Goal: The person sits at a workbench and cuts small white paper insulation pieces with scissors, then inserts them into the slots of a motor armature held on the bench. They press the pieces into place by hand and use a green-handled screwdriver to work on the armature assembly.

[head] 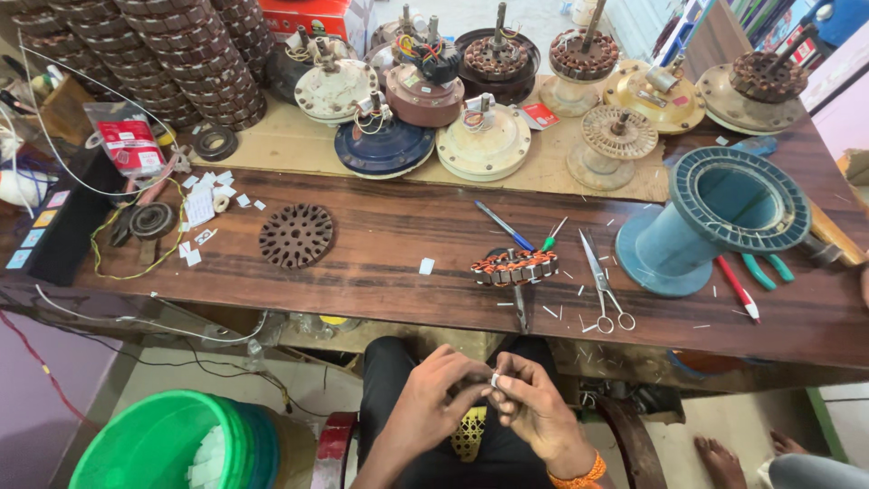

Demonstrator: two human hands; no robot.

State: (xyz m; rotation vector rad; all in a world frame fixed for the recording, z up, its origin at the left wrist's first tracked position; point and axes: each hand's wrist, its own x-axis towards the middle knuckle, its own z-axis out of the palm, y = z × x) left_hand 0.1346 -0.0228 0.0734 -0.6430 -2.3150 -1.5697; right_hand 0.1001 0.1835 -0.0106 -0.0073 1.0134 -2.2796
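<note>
Standing right by the bench here: the person's left hand (433, 398) and right hand (534, 407) are pressed close together down over the lap, below the table edge (362, 312), both pinching a tiny white strip (495, 380) between the fingertips (looks like a slip of insulating paper, too small to be sure).

Just up from the hands on the wood sits a copper-wound stator (514, 266) on its spindle, with scissors (605, 288) lying a bit to the right of it and a blue pen (503, 225) beyond. Farther right is a big blue spool (715, 217); off to the left, a bare laminated core (296, 235).

My worry: that strip is held over open lap, not over the table, so one slip of a fingertip and it drops to the floor among the other white scraps. Those scissors also lie near the table's front edge, so an elbow could knock them off.
</note>
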